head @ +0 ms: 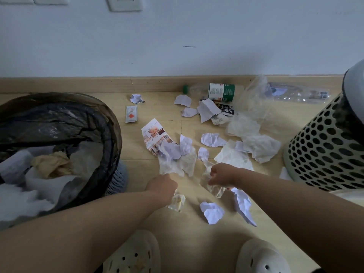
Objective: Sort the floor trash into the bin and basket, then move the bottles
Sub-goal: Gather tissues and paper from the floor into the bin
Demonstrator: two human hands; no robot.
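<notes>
Crumpled paper scraps and tissues lie scattered over the wooden floor. My left hand grips a crumpled wrapper and touches the edge of a white tissue. My right hand holds crumpled tissue and paper, with a white paper strip hanging below it. The bin with a black liner stands on the left, part full of paper. A perforated basket stands at the right. A green-labelled bottle and a clear bottle lie by the skirting board.
A printed leaflet, a small sachet, a clear plastic bag and a dark packet lie among the scraps. My two white clogs are at the bottom edge. The wall runs along the back.
</notes>
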